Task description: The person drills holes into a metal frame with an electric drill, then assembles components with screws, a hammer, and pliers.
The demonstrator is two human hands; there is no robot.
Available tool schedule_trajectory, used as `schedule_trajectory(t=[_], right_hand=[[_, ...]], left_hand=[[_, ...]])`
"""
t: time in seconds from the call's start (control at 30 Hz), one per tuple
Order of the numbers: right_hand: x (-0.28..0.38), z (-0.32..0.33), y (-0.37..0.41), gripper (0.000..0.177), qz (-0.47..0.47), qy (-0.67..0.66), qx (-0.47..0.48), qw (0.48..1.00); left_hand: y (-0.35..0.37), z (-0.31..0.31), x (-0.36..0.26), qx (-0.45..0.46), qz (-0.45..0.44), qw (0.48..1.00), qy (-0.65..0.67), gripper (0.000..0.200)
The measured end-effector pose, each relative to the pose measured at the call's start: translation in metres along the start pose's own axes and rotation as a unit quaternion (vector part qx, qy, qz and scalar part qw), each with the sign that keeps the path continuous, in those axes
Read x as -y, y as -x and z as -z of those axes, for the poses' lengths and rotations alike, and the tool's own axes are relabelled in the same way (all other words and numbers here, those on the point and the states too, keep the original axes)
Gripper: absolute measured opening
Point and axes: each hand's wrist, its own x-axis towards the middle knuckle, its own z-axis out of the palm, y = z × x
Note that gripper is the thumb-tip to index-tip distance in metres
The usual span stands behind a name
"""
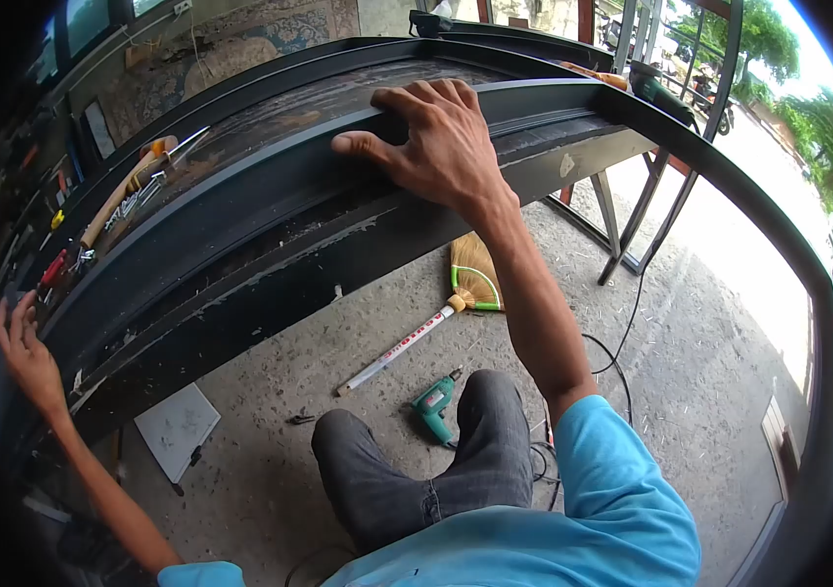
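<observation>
My right hand (433,147) grips the top of a long black metal frame (270,181), thumb on the near face and fingers curled over the edge. The frame lies on a dark workbench (240,303) and bends round to my right. Far to the left, my left hand (27,357) is raised by the frame's end, its fingers stretched upward and apart. Close to those fingers lies a red-handled tool (52,266). Behind the frame rest a wooden handle (113,201), shiny metal fasteners (139,199) and an orange-ended tool (154,149).
On the concrete floor lie a green drill (434,409) by my knees, a broom (475,272) and a white panel (178,430). A black cord (620,342) trails at right. Another green power tool (659,90) sits at the bench's far right corner, above metal legs (622,220).
</observation>
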Motion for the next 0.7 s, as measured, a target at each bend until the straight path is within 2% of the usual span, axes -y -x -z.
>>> schedule_trajectory(t=[0.07,0.13,0.2,0.27,0.4,0.47,0.53,0.6,0.7], right_hand=[[-0.003,-0.001,-0.001,0.074,-0.017,-0.009,0.016,1.000],[-0.001,-0.002,-0.003,0.073,-0.037,-0.036,0.030,0.998],[-0.002,-0.002,-0.003,0.074,-0.036,-0.039,0.014,0.998],[0.001,0.000,0.001,0.075,-0.035,-0.049,0.002,0.998],[0.003,0.006,0.003,0.076,-0.043,-0.050,-0.014,0.998],[0.003,0.003,0.002,0.075,-0.028,-0.026,-0.032,0.999],[0.006,0.003,0.002,0.072,-0.020,-0.025,-0.032,0.999],[0.009,0.006,0.000,0.066,-0.014,-0.016,-0.040,0.999],[0.012,0.012,-0.002,0.058,-0.047,-0.020,-0.004,0.999]], left_hand=[[-0.012,0.012,0.059,0.065,-0.010,0.998,0.000,0.035],[-0.015,0.010,0.128,0.085,0.002,0.995,0.051,0.035],[-0.017,0.011,0.125,0.087,-0.003,0.994,0.064,0.034],[-0.011,0.016,0.117,0.058,-0.004,0.998,0.008,0.034],[-0.013,0.025,0.122,0.079,-0.017,0.997,-0.018,0.035],[-0.018,0.027,0.126,0.076,-0.017,0.997,0.016,0.034],[-0.019,0.032,0.071,0.062,-0.045,0.997,0.002,0.028],[-0.016,0.035,0.029,0.048,-0.004,0.999,0.021,0.026],[-0.013,0.039,-0.008,-0.020,-0.060,0.997,-0.053,0.026]])
